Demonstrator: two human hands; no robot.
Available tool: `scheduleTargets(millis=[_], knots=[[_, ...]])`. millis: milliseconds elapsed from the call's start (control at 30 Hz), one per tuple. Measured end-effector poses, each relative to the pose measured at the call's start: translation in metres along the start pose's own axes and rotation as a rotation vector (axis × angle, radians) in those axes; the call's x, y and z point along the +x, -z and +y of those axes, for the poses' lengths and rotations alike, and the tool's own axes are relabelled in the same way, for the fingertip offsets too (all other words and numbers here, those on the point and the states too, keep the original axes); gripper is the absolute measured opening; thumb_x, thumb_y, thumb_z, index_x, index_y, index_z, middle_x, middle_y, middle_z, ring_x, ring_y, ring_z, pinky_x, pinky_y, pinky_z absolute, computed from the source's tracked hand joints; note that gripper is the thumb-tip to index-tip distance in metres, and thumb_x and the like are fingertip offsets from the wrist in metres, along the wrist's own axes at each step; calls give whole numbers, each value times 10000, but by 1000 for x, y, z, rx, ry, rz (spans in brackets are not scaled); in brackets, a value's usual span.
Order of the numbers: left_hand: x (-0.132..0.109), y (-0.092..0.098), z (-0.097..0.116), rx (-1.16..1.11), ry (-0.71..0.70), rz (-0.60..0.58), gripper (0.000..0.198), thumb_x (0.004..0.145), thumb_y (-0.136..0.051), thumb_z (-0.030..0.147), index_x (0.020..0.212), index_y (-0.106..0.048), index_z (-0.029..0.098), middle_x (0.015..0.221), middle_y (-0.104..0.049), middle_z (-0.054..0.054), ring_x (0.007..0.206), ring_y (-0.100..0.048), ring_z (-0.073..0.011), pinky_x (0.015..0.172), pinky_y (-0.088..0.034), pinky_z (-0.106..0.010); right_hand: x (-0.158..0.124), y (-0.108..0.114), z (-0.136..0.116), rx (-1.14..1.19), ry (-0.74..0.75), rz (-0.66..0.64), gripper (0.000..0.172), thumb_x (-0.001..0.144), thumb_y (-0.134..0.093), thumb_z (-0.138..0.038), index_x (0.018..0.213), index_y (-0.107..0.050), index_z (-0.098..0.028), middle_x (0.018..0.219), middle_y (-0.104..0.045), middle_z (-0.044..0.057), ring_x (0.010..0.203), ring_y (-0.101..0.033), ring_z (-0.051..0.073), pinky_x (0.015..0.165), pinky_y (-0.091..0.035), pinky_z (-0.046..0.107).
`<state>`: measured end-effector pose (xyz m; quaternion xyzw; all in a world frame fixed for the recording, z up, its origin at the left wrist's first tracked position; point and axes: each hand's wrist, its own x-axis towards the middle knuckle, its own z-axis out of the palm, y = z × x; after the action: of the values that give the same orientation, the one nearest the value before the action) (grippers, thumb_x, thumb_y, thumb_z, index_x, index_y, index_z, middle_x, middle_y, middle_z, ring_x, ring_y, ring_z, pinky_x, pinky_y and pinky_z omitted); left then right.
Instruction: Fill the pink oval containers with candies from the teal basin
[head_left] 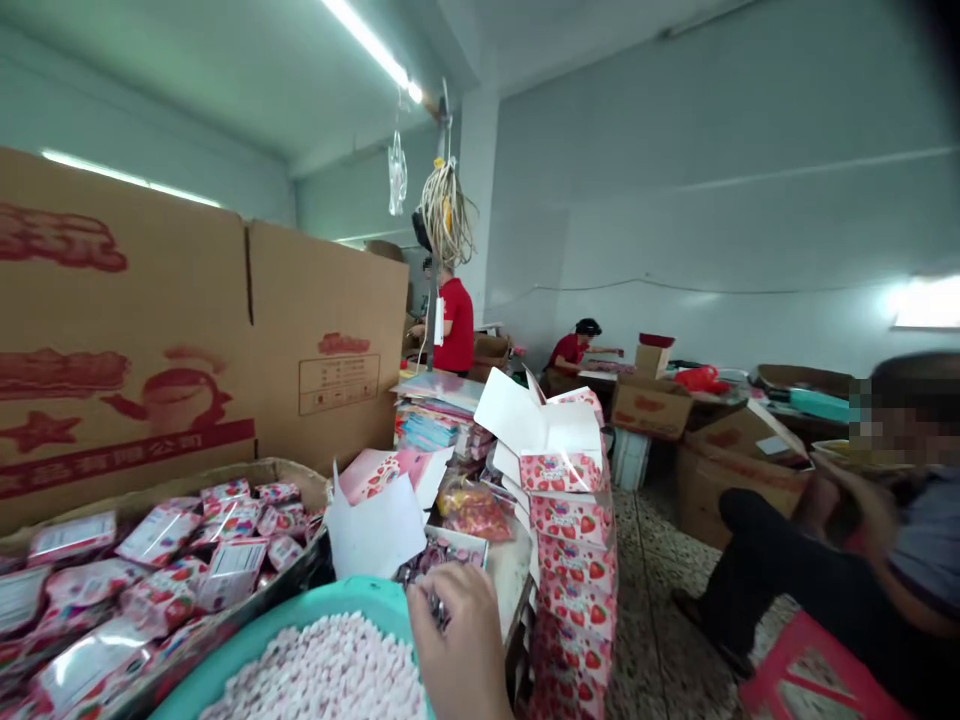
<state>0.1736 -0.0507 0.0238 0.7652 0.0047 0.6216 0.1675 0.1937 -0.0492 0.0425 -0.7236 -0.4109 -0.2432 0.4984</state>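
My right hand (463,635) reaches up from the bottom over the right rim of a turquoise basin (375,592). Its fingers are curled toward the thumb, with something small, dark and shiny showing between them; I cannot make out what it is. The basin holds a heap of small pale pink candies (322,670). Just beyond the hand lies a small white box (477,548) with dark, shiny small pieces in it. An unfolded pink and white strawberry-print carton (379,525) stands behind the basin. My left hand is out of view.
At left, a large container holds strawberry-print packs (161,530), with tall cardboard boxes (330,350) behind. Stacked strawberry cartons (570,560) line the table's right side, near a bag of colourful pieces (476,510). A seated person (810,590) is at right; others work farther back.
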Motion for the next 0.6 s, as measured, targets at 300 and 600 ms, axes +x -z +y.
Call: scheduleTargets(millis=[300,600], knots=[[14,12,-30,138,14,62,459,859,-354,666,1132,-578,373,1276,-490,-1,1065,-613,-402,573,-606,-495,-7,-19,-8,73,85,60,241,890,-509,-282,675,-601,-226,684,-623,22,673,-578,190,690,-414,302],[-6,50,5,156,35,58,376,930,-379,499,1158,-590,289,1169,-569,-35,1085,-602,-305,769,-592,-484,-13,-25,-13,104,46,18,235,891,-527,-301,682,-602,-223,706,-628,27,695,-582,200,694,-420,317]])
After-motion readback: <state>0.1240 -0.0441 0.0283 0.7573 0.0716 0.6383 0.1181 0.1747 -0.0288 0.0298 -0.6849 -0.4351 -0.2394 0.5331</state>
